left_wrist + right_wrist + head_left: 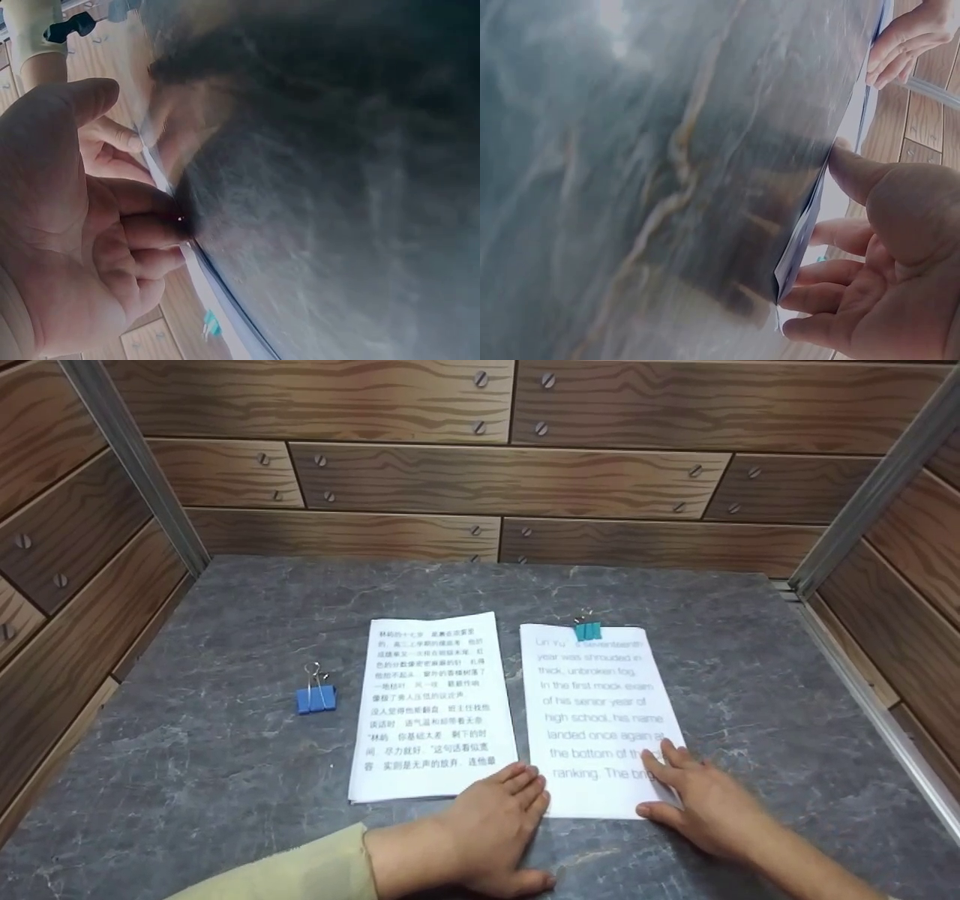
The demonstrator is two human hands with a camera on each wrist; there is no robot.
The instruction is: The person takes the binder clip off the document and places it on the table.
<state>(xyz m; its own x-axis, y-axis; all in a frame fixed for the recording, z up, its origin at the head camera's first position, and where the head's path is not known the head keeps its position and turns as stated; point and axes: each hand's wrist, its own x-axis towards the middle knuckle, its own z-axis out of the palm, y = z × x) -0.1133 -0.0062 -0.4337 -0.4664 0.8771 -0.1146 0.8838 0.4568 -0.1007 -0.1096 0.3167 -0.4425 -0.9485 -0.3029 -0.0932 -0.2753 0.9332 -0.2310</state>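
Note:
Two stacks of printed paper lie side by side on the table. The left paper stack (427, 705) bears Chinese text, and the right paper stack (592, 705) bears large English text. A teal binder clip (588, 631) grips the right stack's top edge. My left hand (495, 825) rests at the gap between the stacks, its fingers extended at their lower inner corners. My right hand (709, 802) lies with spread fingers on the lower right part of the English stack. In the right wrist view, the right fingers (821, 298) touch the paper's edge, where the sheets fan slightly apart.
A blue binder clip (316, 699) stands on the dark marbled table (225, 780), left of the Chinese stack, its wire handles up. Wood-patterned walls (420, 472) enclose the back and sides, with metal posts (862, 495) at the corners.

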